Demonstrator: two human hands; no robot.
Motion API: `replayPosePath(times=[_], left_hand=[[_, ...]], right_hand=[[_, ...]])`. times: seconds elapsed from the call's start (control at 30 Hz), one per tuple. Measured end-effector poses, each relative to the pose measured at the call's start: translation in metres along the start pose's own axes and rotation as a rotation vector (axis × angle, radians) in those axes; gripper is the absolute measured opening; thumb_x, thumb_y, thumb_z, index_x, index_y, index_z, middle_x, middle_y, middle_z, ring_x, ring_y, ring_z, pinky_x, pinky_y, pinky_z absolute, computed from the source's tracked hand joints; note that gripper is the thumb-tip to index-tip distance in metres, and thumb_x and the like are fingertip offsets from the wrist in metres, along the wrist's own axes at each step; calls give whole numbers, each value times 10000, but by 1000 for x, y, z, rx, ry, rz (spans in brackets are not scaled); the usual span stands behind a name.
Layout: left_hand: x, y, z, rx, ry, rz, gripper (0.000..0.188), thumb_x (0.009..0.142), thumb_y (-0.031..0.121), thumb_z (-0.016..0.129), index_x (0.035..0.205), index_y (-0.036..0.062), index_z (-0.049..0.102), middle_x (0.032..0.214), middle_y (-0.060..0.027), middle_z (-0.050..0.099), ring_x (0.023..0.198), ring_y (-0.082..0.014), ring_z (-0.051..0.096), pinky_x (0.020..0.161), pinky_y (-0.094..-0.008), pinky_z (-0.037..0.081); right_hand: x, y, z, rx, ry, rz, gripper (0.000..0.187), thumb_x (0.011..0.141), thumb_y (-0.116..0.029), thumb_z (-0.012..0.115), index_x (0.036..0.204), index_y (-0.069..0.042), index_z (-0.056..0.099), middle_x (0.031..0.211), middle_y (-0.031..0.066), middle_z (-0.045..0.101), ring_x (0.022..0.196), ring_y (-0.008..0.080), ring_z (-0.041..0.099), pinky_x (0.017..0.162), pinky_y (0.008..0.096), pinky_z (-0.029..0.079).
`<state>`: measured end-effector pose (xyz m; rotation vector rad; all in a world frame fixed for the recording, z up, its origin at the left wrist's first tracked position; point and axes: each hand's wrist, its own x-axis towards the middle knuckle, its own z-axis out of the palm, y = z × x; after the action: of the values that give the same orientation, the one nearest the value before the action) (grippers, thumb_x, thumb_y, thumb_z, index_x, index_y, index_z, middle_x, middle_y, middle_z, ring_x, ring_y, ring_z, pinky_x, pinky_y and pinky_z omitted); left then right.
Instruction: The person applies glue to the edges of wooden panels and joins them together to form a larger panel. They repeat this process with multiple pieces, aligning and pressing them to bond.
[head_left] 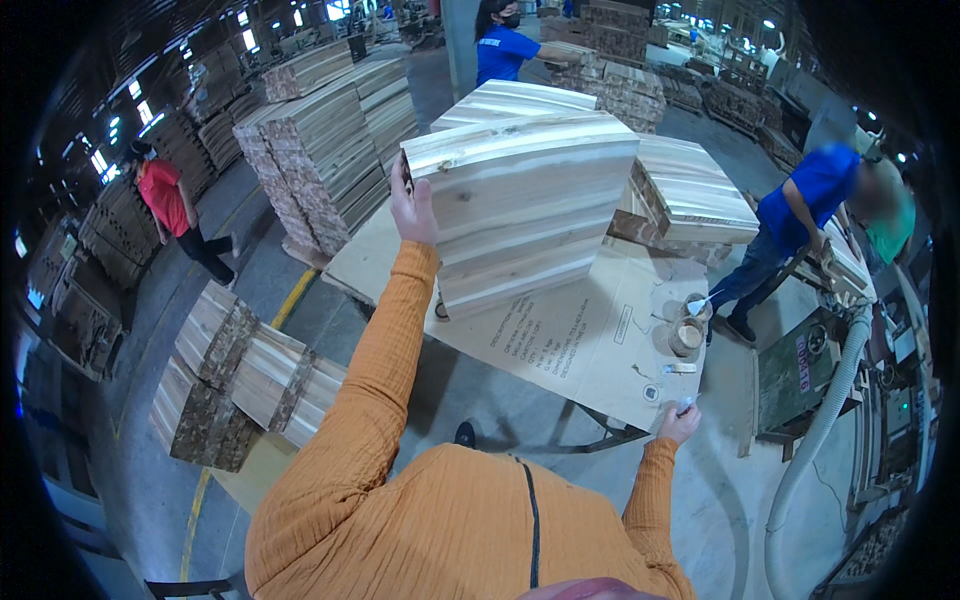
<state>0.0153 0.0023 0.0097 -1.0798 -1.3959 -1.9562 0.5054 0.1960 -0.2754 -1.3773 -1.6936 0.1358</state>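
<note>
My left hand (414, 208) grips the left edge of a light striped wooden panel (530, 220). The panel stands tilted on edge above a cardboard-covered table (480, 345), its thick top edge facing up. Near the table's front right corner, my right hand (681, 424) is closed around a small white bottle or tube (686, 405); its exact kind is hard to make out. Just beyond that hand lies a small pale item (680, 368). Two small round containers (686, 338) stand farther along the right edge, with a white stick in the far one.
More panels lie on the table's far side, including a stack (695, 190) at right. Tall wood stacks (330, 150) stand at left, and a lower pile (240, 370) sits nearer. Several people are around; one in blue (810, 190) bends at right. A pale hose (815, 430) curves down.
</note>
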Motion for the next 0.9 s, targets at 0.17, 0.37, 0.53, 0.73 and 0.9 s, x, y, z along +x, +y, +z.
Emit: replayPosePath(times=[0.17, 0.37, 0.53, 0.73, 0.9], left_hand=[[-2, -5, -1, -1, 27, -46, 743, 884, 527, 517, 1344, -38, 375, 1235, -153, 525, 1151, -231, 491, 955, -335, 378], [1, -10, -2, -48, 27, -38, 774, 876, 542, 520, 1348, -50, 360, 1277, -172, 498, 1171, -230, 474, 947, -325, 377], [-2, -4, -2, -1, 27, -28, 792, 871, 558, 519, 1347, -55, 358, 1257, -168, 508, 1156, -236, 479, 950, -337, 377], [1, -2, -2, -19, 18, -13, 820, 856, 589, 521, 1343, -53, 366, 1235, -162, 522, 1128, -231, 497, 962, -338, 371], [1, -3, -4, 18, 24, -43, 838, 845, 607, 526, 1330, -60, 380, 1209, -163, 540, 1110, -229, 514, 955, -338, 381]], right_hand=[[1, -10, -1, 74, -3, 60, 416, 697, -83, 668, 1081, 15, 542, 934, 139, 522, 870, 300, 532, 772, 394, 444], [0, -14, -1, 105, -36, 119, 471, 694, -54, 657, 1139, 25, 525, 988, 146, 515, 905, 300, 544, 825, 380, 455], [0, -16, -1, 133, -39, 149, 473, 693, -38, 643, 1145, 29, 521, 992, 144, 516, 923, 295, 541, 829, 384, 453], [-1, -11, 1, 239, -30, 162, 521, 692, -20, 616, 1197, 17, 496, 1004, 121, 490, 896, 245, 537, 782, 324, 466], [-1, -9, -3, 248, -48, 161, 553, 690, 11, 572, 1234, 10, 473, 1000, 97, 468, 793, 190, 507, 699, 285, 457]])
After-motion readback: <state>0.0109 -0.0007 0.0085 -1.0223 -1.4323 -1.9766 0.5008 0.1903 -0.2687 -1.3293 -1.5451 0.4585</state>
